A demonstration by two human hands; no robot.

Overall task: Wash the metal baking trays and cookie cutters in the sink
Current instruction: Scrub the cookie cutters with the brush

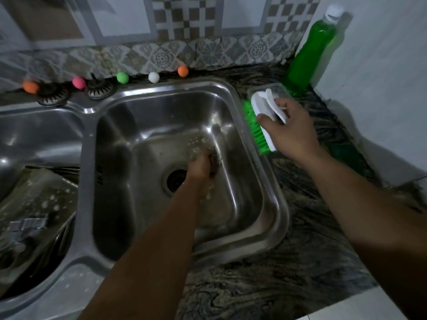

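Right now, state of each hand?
Left hand: in the sink basin, gripping a small blurred metal piece.
Right hand: holds the scrub brush.

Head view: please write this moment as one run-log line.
left hand: grips small metal piece in sink | right hand: holds brush

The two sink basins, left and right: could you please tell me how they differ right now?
The left basin holds soapy metal trays; the right basin holds only the left hand, gripping something small and blurred. The right basin's drain shows; the left's is hidden. Both are stainless steel.
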